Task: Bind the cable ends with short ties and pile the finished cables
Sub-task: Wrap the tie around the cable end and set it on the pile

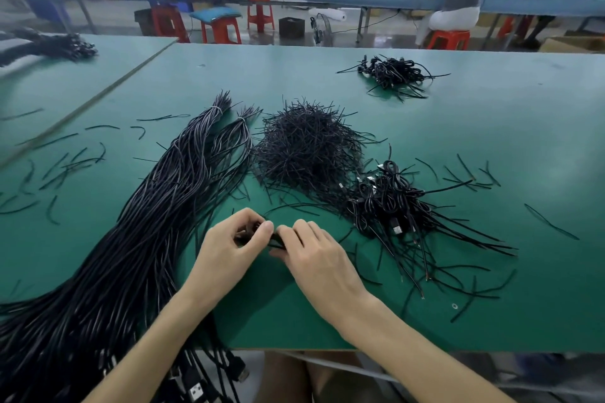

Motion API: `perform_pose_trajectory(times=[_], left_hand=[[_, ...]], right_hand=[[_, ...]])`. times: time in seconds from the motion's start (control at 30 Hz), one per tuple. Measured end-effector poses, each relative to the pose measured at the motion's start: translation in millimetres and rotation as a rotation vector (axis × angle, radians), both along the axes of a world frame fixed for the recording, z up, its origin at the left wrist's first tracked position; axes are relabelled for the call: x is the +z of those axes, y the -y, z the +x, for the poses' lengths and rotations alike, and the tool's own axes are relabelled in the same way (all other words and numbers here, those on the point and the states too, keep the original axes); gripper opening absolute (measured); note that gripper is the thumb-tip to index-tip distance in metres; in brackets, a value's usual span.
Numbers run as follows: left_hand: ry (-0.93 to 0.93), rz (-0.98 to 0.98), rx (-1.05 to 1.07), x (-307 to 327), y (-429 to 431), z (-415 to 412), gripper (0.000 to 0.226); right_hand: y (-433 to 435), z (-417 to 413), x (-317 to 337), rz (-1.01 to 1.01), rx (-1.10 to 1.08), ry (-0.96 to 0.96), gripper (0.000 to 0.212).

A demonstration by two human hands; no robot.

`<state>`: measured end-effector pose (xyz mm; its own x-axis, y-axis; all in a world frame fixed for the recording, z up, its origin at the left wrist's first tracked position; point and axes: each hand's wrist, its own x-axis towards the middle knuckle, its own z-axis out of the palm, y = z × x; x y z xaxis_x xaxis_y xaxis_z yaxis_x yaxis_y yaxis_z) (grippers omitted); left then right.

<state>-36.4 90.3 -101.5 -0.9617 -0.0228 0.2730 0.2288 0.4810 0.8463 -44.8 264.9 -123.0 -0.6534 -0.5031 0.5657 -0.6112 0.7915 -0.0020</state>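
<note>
My left hand (229, 244) and my right hand (314, 255) meet just above the green table (491, 141), near its front edge. Together they pinch a small coiled black cable (273, 240) between the fingertips, and most of it is hidden by the fingers. A thick bundle of long black cables (137, 239) runs from the lower left up to the table's middle. A heap of short black ties (307, 144) lies beyond my hands. To the right lies a pile of bound cables (393, 206).
A second small pile of cables (396, 73) sits far right at the back. Loose ties (65, 167) are scattered at the left and right. USB plugs (196, 393) hang over the front edge. A person on a red stool (458, 3) works at a blue bench behind.
</note>
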Motion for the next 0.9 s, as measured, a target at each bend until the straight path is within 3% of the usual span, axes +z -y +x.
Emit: perform_pose_trajectory(times=[0.3,0.53,0.67,0.77,0.9], left_hand=[[0.059,0.113,-0.156,0,3,1,0.049],[0.084,0.171,-0.165,1,5,1,0.047],[0.117,0.062,-0.208,-3,3,1,0.063],[0.123,-0.121,-0.207,-6,3,1,0.076],[0.079,-0.192,-0.253,-3,1,3,0.058]], right_hand=[[-1,3,6,-0.131,0.041,-0.033,0.028],[-3,4,8,-0.123,0.045,-0.019,0.026],[-6,6,10,-0.052,0.046,-0.046,0.007],[-8,8,14,-0.005,0.040,-0.022,0.033],[-7,9,16,0.011,0.028,0.065,0.040]])
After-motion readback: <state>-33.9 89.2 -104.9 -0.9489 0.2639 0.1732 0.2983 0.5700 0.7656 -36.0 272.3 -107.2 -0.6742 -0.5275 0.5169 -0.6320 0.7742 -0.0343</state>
